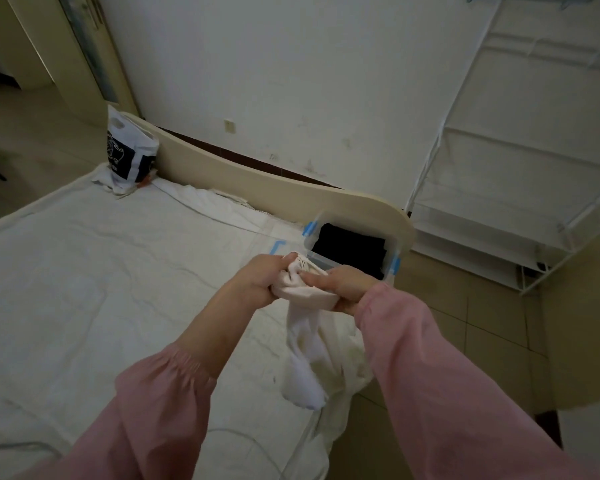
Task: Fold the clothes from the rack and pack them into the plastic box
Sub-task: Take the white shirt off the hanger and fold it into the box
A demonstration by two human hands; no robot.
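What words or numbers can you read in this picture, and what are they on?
No text here can be read.
Plastic bag at the bed's far corner: white print on a dark panel, too blurred to read.
White garment, gripped by the left hand and the right hand: faint marks near the top, too small to read.
Plastic box: blue clips, no label showing.

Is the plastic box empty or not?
Not empty. The plastic box is open on top, and dark clothing lies inside it.
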